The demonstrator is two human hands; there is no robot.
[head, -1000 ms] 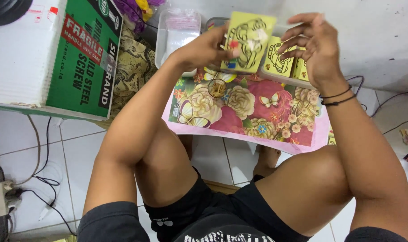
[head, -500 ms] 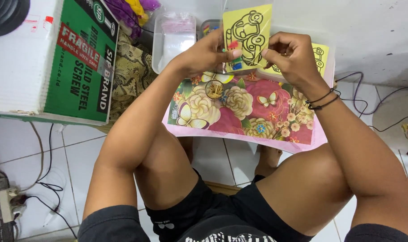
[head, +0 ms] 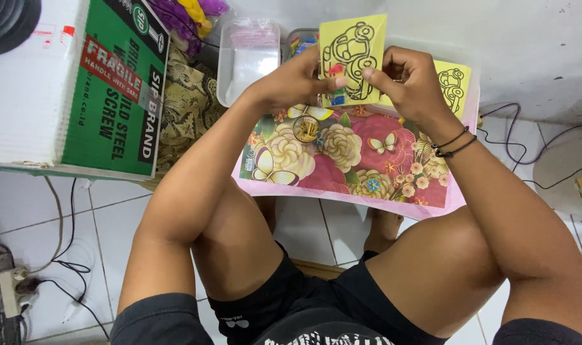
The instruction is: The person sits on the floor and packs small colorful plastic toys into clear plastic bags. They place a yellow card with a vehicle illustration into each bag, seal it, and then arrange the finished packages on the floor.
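held upright above the far edge of the pink-rimmed floral-print tray (head: 342, 160): a yellow rectangular card with a black outlined cartoon drawing (head: 353, 59), pinched on its lower half between both hands. left hand (head: 298, 82) clamped on the card's lower left edge, thumb across the front beside a small patch of coloured fill. right hand (head: 411, 82) gripping the lower right edge, fingertips (head: 370, 73) pressed to the front, two black cord bracelets (head: 452, 144) at the wrist.

just behind the right hand, a second yellow outlined card (head: 456, 84), mostly covered by that hand. near the tray's far left corner, a clear plastic tub with a lid (head: 249, 54); beside it a small box of mixed colours (head: 302, 43), largely blocked by the left hand and the card, contents not made out. further left, a green and white cardboard box (head: 80, 83), with patterned gold-brown fabric (head: 187, 105) wedged between it and the tray. purple and yellow stuff (head: 187, 14) at the top, cut off by the frame. power strip with cables (head: 13, 291) on the white tiled floor (head: 112, 230), low left.
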